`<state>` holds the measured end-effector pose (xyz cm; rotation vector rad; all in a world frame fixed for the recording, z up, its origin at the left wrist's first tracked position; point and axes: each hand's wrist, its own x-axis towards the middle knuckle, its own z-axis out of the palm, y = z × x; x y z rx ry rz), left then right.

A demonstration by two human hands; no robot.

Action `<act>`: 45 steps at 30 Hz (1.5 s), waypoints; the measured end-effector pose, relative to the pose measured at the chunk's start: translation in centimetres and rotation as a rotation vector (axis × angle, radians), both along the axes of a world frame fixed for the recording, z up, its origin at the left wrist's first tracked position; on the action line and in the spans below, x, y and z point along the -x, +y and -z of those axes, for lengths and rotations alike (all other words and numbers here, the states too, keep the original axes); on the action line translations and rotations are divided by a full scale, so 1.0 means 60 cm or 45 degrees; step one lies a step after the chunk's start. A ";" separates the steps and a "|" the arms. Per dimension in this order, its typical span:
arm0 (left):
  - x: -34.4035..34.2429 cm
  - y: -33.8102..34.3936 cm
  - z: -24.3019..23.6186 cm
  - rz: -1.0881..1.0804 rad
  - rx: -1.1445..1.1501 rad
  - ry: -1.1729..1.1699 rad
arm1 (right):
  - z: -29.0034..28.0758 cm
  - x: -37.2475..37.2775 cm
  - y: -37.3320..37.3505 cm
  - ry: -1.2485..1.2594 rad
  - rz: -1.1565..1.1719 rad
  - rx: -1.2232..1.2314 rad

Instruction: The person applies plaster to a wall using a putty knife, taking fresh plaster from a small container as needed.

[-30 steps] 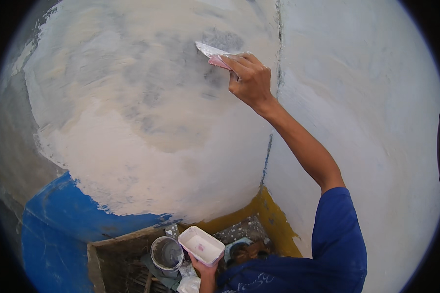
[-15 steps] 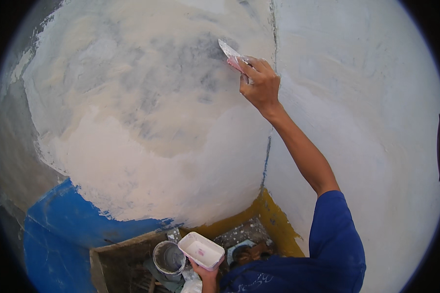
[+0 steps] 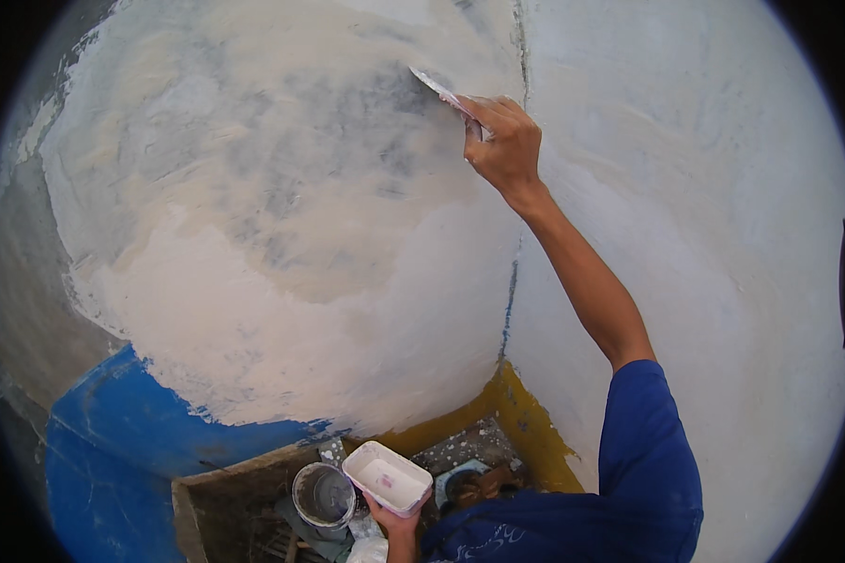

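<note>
My right hand (image 3: 505,141) is closed around a putty knife (image 3: 439,91), a thin whitish blade with a pinkish part by the fingers. The blade lies against the upper part of the wall (image 3: 319,188), where pale filler shows grey smudged patches. Low in the picture, my left hand (image 3: 394,522) grips a white rectangular tub (image 3: 406,464) by its near side. Whitish paste and a small pink patch show inside the tub. My left fingers are partly hidden under it.
A grey-smeared bucket (image 3: 324,494) stands left of the tub, beside a wooden box-like frame (image 3: 218,480). A dark joint (image 3: 510,305) marks the corner with the right wall (image 3: 667,235). Blue paint (image 3: 160,413) and yellow paint (image 3: 526,413) cover the lower walls.
My right hand has turned slightly, and the blade now looks narrower, its tip a little farther up and left. The left hand and tub have hardly moved.
</note>
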<state>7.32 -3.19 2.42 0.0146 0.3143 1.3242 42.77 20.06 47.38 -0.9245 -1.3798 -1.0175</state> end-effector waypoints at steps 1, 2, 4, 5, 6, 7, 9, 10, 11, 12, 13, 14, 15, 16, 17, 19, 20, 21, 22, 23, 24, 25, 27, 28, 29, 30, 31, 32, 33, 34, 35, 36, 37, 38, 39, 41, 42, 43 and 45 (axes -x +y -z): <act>0.000 0.000 -0.001 -0.001 -0.004 0.000 | -0.006 -0.003 0.001 0.000 -0.001 -0.004; 0.000 -0.003 -0.003 0.008 -0.034 -0.010 | -0.017 -0.010 0.005 0.054 0.001 -0.118; -0.002 0.001 0.002 0.028 -0.071 -0.023 | -0.056 -0.028 0.001 0.148 0.152 -0.237; 0.001 0.006 0.015 -0.005 -0.048 0.004 | -0.076 -0.036 0.017 0.148 0.154 -0.240; -0.002 0.010 0.022 -0.028 -0.025 0.030 | -0.097 -0.044 0.038 0.143 0.344 -0.263; -0.005 0.011 0.019 -0.016 -0.025 0.030 | -0.107 -0.043 0.055 0.140 0.533 -0.283; -0.007 0.012 0.012 0.062 -0.110 0.012 | -0.085 -0.019 0.088 -0.035 0.573 -0.166; -0.002 0.014 0.017 0.045 -0.113 0.014 | -0.071 0.009 0.083 -0.043 0.479 -0.132; 0.003 0.016 0.026 0.001 -0.078 0.016 | -0.054 0.034 0.072 -0.052 0.387 -0.099; 0.006 0.012 0.034 -0.049 -0.035 0.011 | -0.045 0.052 0.062 -0.056 0.364 -0.096; 0.005 0.010 0.031 -0.055 -0.033 0.008 | -0.042 0.054 0.040 -0.059 0.201 -0.111; 0.006 0.008 0.027 -0.056 -0.033 0.022 | -0.046 0.053 0.025 -0.062 0.034 -0.126; 0.003 0.008 0.023 -0.038 -0.039 0.035 | -0.067 0.028 0.017 -0.006 0.049 -0.275; 0.000 0.008 0.024 -0.030 -0.038 0.032 | -0.096 -0.003 0.017 0.049 0.062 -0.420; -0.001 0.009 0.026 -0.028 -0.040 0.020 | -0.123 -0.025 0.012 0.168 0.116 -0.308; 0.001 0.008 0.027 -0.025 -0.043 0.012 | -0.160 -0.069 0.034 0.179 0.193 -0.361; 0.002 0.006 0.028 -0.030 -0.035 0.031 | -0.171 -0.082 0.042 0.276 0.254 -0.271; 0.002 0.005 0.025 -0.044 -0.028 0.048 | -0.176 -0.083 0.045 0.371 0.304 -0.181; 0.002 0.003 0.022 -0.048 -0.028 0.046 | -0.164 -0.082 0.048 0.222 0.449 -0.214; 0.002 0.000 0.019 -0.047 -0.032 0.039 | -0.147 -0.077 0.054 0.220 0.447 -0.214; 0.001 -0.001 0.015 -0.051 -0.036 0.031 | -0.128 -0.052 0.053 0.148 0.358 -0.250; -0.001 0.000 0.013 -0.049 -0.035 0.026 | -0.111 -0.030 0.045 0.073 0.278 -0.286; 0.000 -0.001 0.011 -0.035 -0.054 0.022 | -0.066 0.011 0.030 0.037 0.212 -0.192; 0.003 0.000 0.019 -0.038 -0.052 0.022 | -0.056 0.022 0.027 0.001 0.149 -0.104; 0.006 0.002 0.033 -0.085 -0.008 0.028 | -0.059 0.020 0.031 0.001 0.144 -0.102; 0.008 0.007 0.040 -0.120 0.028 0.032 | -0.069 0.008 0.030 0.042 0.112 -0.223; 0.006 0.010 0.036 -0.113 0.024 0.030 | -0.082 -0.007 0.031 0.081 0.082 -0.341; 0.005 0.012 0.033 -0.115 -0.010 0.028 | -0.101 -0.023 0.033 0.097 0.183 -0.415; 0.002 0.014 0.028 -0.117 -0.043 0.026 | -0.114 -0.032 0.044 0.094 0.189 -0.417; 0.000 0.014 0.024 -0.110 -0.042 0.025 | -0.123 -0.035 0.057 0.099 0.387 -0.376; -0.002 0.014 0.021 -0.092 -0.052 0.025 | -0.122 -0.035 0.068 0.104 0.586 -0.334; -0.004 0.015 0.017 -0.072 -0.063 0.026 | -0.109 -0.027 0.082 0.035 0.557 -0.269; -0.003 0.014 0.014 -0.081 -0.063 0.027 | -0.093 0.001 0.083 -0.049 0.546 -0.207; -0.002 0.014 0.011 -0.086 -0.069 0.029 | -0.072 0.020 0.072 -0.062 0.416 -0.172; -0.001 0.009 0.010 -0.098 -0.070 0.029 | -0.060 0.041 0.056 -0.079 0.278 -0.134; -0.003 0.003 0.005 -0.063 -0.071 0.002 | -0.062 0.039 0.029 -0.037 0.131 -0.102; -0.004 0.004 0.001 -0.005 -0.087 -0.025 | -0.069 0.027 0.007 0.007 0.007 -0.083; -0.007 0.004 0.000 0.002 -0.088 -0.026 | -0.085 0.011 -0.005 0.007 0.014 -0.084; -0.012 0.005 -0.002 0.011 -0.040 -0.018 | -0.130 -0.032 -0.001 0.132 0.206 -0.256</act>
